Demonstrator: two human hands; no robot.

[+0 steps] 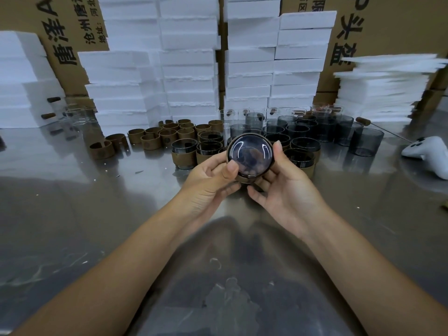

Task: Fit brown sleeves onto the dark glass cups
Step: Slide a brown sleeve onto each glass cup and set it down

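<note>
The dark glass cup (251, 155) is held above the steel table (97, 202), tipped so one round end faces the camera. It is a glossy, smoky disc with curved highlights; whether that end is the base or the mouth is hard to tell. A brown sleeve (244, 178), matte like leather or card, shows as a band along the cup's lower edge, and the rest of it is hidden behind the glass and the fingers.

The left hand (208, 178) grips the cup from the left with the thumb laid on the rim and the fingers curled beneath. The right hand (288, 187) grips the other side, thumb upright along the wall and fingers tucked under. Both forearms reach in from the bottom edge.

Behind the hands stand sleeved cups (184, 157). Loose sleeves (155, 141) — open rings with a gap — lie to the left, and bare dark cups (368, 141) stand to the right. Clear glasses (232, 115) are faint and hard to count. Further back are rough-edged white foam blocks (189, 69) in stacks and printed cardboard boxes (400, 25), cut off at the top. A white controller (429, 154) lies at the right edge.
</note>
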